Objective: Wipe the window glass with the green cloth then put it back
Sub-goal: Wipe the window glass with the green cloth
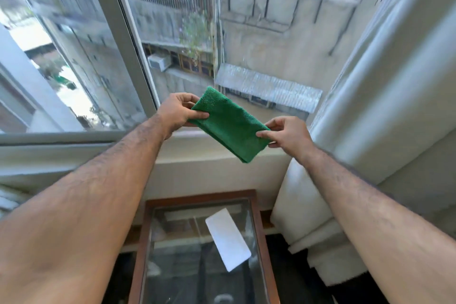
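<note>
Here, green cloth (230,124) pinched between left hand (176,112), right hand (287,134)

The cloth (229,124) spans between both hands, its left end pinched in the left hand (176,112), its right edge in the right hand (287,134). The window (259,32) lies beyond the fingers; the table (261,229) lies below them, bearing a paper (228,239).

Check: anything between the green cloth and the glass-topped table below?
Head view: nothing. Green cloth is held over window ledge; glass-topped table carries white sheet.
</note>
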### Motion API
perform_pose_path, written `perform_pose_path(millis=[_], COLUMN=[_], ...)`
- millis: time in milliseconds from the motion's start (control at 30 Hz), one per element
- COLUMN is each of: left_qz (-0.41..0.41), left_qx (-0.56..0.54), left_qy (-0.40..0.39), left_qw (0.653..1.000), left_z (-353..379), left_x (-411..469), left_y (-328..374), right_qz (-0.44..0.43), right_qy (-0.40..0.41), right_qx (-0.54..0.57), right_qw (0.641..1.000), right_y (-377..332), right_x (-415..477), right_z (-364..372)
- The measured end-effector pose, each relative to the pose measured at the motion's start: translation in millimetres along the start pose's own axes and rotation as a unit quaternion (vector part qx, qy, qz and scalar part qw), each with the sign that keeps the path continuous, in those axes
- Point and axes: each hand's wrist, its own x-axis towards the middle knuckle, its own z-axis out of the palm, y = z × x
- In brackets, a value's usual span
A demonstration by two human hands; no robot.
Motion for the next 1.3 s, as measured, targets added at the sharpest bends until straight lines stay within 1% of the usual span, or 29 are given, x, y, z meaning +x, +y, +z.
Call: perform_pose_path(millis=[200,367,533,600,700,800,867,900,933,967,1000,1067,1100,1167,1200,1233,1267,1300], left_qz=[0.110,0.213,0.288,0.317,0.351,0.377,0.398,0.411,0.424,0.434,0.442,0.448,0.447,0.448,0.453,0.461,0.463,0.459], left_qx=[0.003,-0.003,0.036,0.048,0.035,0.034,0.082,0.112,0.139,0.165,0.193,0.241,0.261,0.306,0.325,0.340,0.359,0.387], left_qy=[0.009,0.045,0.089,0.110,0.142,0.196,0.248,0.274,0.299,0.321,0.341,0.363,0.368,0.376,0.387,0.405,0.440,0.483], left_qw=[0.994,0.976,0.953,0.941,0.925,0.904,0.879,0.862,0.844,0.826,0.807,0.781,0.773,0.751,0.735,0.713,0.681,0.637], left_z=[-35.5,-81.2,-120.3,-127.9,-133.6,-132.5,-131.4,-132.1,-133.2,-134.9,-137.0,-142.7,-145.0,-145.1,-143.3,-141.0,-138.6,-135.8], left_x=[-7.4,-21.4,-30.0,-31.3,-26.2,-17.5,-10.7,-7.0,-4.4,-1.3,2.4,8.0,13.0,19.8,22.4,26.0,28.4,31.5], left_y=[132.5,234.1,303.2,326.7,362.8,399.2,421.5,432.7,443.3,452.8,463.2,477.8,482.7,484.0,481.9,478.8,476.1,474.2], right_qz=[-0.079,-0.140,-0.198,-0.208,-0.217,-0.223,-0.233,-0.245,-0.266,-0.295,-0.328,-0.382,-0.395,-0.392,-0.391,-0.394,-0.399,-0.409], right_qy=[0.047,0.084,0.129,0.138,0.155,0.163,0.141,0.139,0.158,0.202,0.263,0.392,0.446,0.527,0.548,0.554,0.549,0.539], right_qx=[-0.014,0.013,0.033,0.035,0.045,0.090,0.092,0.069,0.032,-0.013,-0.057,-0.113,-0.134,-0.182,-0.207,-0.232,-0.255,-0.273], right_qw=[0.996,0.987,0.971,0.968,0.963,0.957,0.958,0.957,0.950,0.934,0.906,0.829,0.792,0.732,0.710,0.696,0.688,0.684], right_y=[-103.7,-200.4,-275.0,-296.3,-325.7,-351.9,-367.5,-374.2,-378.7,-381.2,-382.5,-377.4,-373.2,-365.2,-361.9,-359.3,-357.4,-356.3], right_x=[3.4,5.6,4.0,5.7,13.9,28.0,38.6,44.6,50.2,55.4,62.7,73.6,81.3,96.7,105.4,114.3,123.0,131.5], right_z=[-52.1,-75.3,-83.6,-83.4,-81.6,-79.5,-78.6,-80.6,-85.5,-94.6,-108.2,-143.4,-163.8,-203.3,-221.4,-237.7,-251.6,-263.6])
